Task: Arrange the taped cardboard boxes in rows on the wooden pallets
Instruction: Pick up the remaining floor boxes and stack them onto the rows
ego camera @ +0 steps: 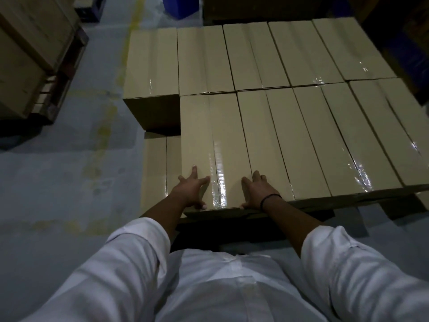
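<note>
Taped cardboard boxes lie in two rows on a stack before me. The nearest-left box of the front row [214, 135] is tan with a glossy tape strip down its middle. My left hand [192, 190] rests flat on its near-left end, fingers spread and thumb at the near edge. My right hand [256, 191], a black band on its wrist, presses flat on the box's near-right end. The back row of boxes [250, 56] lies beyond. A lower box [155, 168] shows one layer down at the left, where the top layer has a gap.
A second stack of boxes on a wooden pallet [58, 84] stands at the far left across the grey floor [69, 170], which has faded yellow lines. A blue object [181, 5] sits at the top. Dark space lies to the far right.
</note>
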